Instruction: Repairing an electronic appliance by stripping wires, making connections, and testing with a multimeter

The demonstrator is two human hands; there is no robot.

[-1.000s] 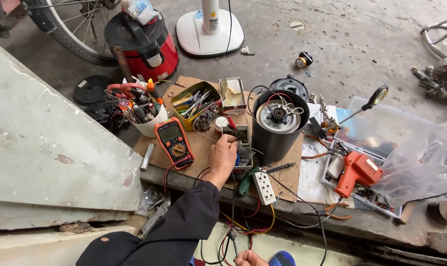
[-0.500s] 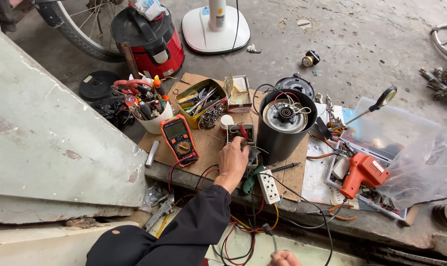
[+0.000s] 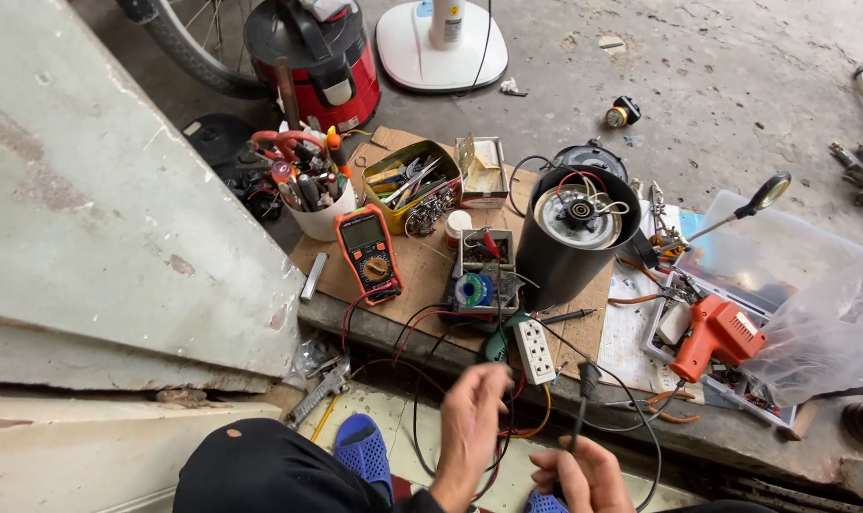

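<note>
right hand (image 3: 584, 475) pinches a black probe lead (image 3: 584, 385); left hand (image 3: 471, 418) looks half open amid red wires (image 3: 422, 318), blurred. best keep leads untangled near the power strip (image 3: 536, 350).

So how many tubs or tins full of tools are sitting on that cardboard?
2: a white cup of pliers and screwdrivers at the cardboard's left end, and a yellow tin of bits right beside it. Others may be hidden.

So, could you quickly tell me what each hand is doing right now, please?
Left hand: raised among the wires, blurred; grip cannot be told.
Right hand: closed on a black cable.
</note>
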